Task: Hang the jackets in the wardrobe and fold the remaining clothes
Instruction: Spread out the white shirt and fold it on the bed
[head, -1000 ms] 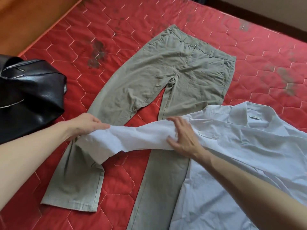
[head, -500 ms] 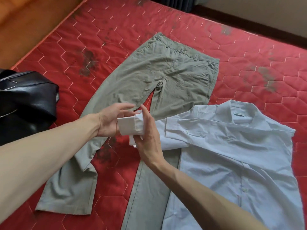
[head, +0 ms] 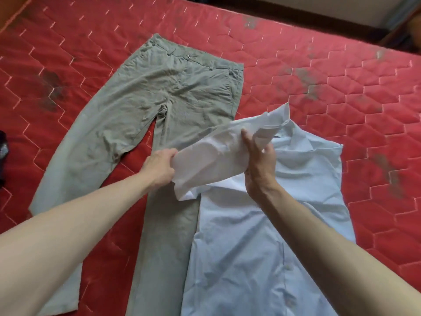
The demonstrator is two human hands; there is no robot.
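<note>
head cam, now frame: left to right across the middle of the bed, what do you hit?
Black bag at the left edge → olive trousers → left hand → folded white sleeve → right hand → light blue shirt → bare red mattress.

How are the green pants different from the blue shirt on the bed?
The wrinkled olive-green cotton trousers lie flat and untouched, while the pale blue button-up shirt has one sleeve lifted in the grip of the left hand and right hand. The trousers are darker; the shirt is much lighter. The shirt's edge overlaps one trouser leg. Both rest on the red quilted mattress.
</note>
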